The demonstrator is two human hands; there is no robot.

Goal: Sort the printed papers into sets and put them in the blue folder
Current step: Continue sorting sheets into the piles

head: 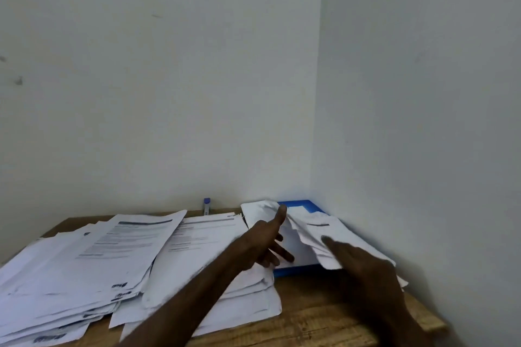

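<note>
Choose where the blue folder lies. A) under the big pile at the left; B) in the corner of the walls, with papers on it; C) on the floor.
B: the blue folder sits in the wall corner, with crumpled papers lying on it.

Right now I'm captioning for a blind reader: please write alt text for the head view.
A person's left hand and right hand touch crumpled sheets lying on a blue folder in the far right corner of a wooden table. Loose stacks of printed papers cover its left side.
</note>
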